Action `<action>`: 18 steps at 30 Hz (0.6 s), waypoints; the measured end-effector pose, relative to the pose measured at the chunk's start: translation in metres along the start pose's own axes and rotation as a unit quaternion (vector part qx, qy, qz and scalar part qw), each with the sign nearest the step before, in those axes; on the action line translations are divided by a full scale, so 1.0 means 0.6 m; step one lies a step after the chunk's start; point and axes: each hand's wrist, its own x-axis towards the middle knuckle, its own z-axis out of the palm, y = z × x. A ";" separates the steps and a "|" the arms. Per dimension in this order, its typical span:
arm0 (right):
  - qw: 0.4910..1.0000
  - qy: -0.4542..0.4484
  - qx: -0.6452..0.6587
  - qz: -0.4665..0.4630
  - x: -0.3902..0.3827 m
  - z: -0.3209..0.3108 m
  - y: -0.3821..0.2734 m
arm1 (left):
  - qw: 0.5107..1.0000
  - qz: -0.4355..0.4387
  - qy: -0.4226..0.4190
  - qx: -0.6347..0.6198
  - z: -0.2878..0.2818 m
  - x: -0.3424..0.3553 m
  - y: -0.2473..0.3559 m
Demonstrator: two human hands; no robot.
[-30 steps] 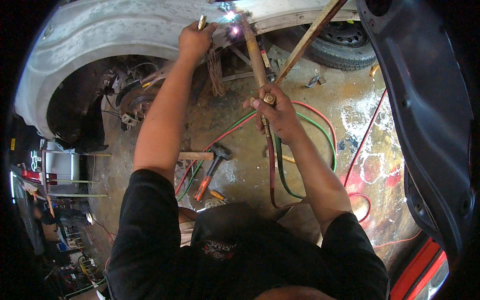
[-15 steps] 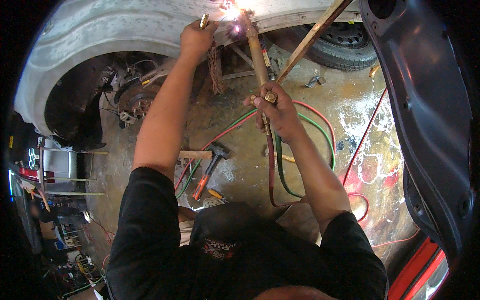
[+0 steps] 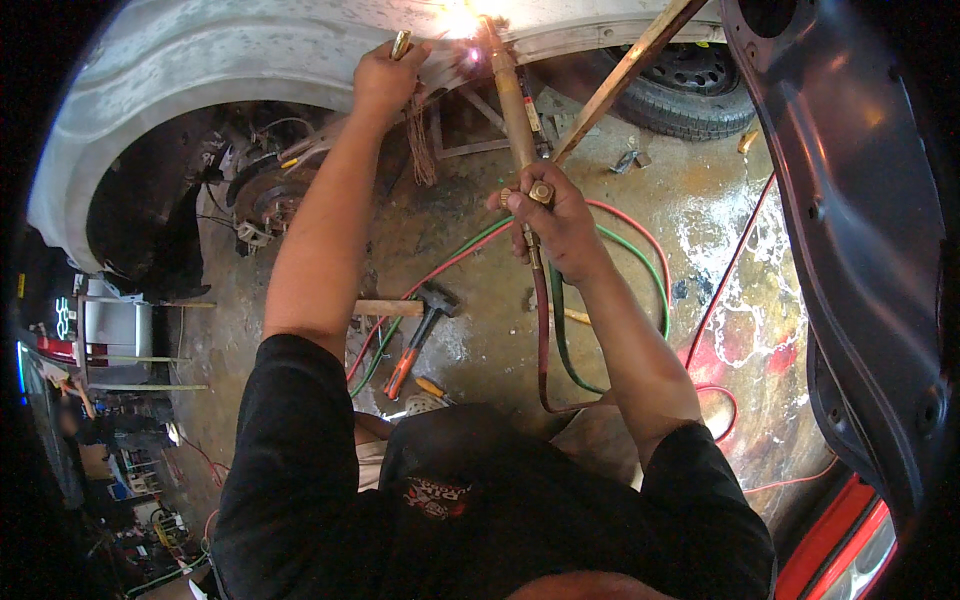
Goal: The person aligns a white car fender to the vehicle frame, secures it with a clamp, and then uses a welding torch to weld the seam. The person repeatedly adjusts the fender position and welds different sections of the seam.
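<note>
My right hand [image 3: 553,218] is closed around the handle of a gas torch [image 3: 514,115], by its brass valve knobs. The torch points up to the pale car body panel [image 3: 240,50], where a bright flame [image 3: 462,22] glares and hides the spot it meets. My left hand [image 3: 386,82] is closed at the panel's lower edge, left of the flame. A short brass-coloured piece [image 3: 401,45] sticks out of its top. Below it hangs a bundle of thin copper-coloured wire [image 3: 420,150]; whether the two are one thing I cannot tell.
Red and green hoses [image 3: 655,262] loop across the wet floor. A hammer [image 3: 420,335] lies between my arms. A wooden prop [image 3: 630,80] slants beside a wheel [image 3: 690,95]; a dark panel [image 3: 850,220] stands right. At left is an exposed brake hub [image 3: 268,205]; a person [image 3: 85,420] is far left.
My left hand has shifted slightly left, away from the flame, with the wire bundle swinging along. My right hand and the torch have hardly moved.
</note>
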 end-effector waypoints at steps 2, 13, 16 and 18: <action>1.000 0.002 0.002 0.003 0.001 -0.001 0.004 | 1.000 0.008 0.000 0.012 0.000 -0.001 0.001; 1.000 -0.001 -0.001 -0.011 0.007 -0.006 0.014 | 1.000 -0.007 -0.004 0.013 0.002 -0.001 0.006; 1.000 0.000 0.001 -0.004 0.007 -0.002 0.009 | 1.000 0.000 0.000 0.020 -0.001 0.006 -0.002; 1.000 0.002 -0.001 0.005 0.004 0.001 0.001 | 1.000 -0.004 0.000 0.011 0.000 0.007 -0.005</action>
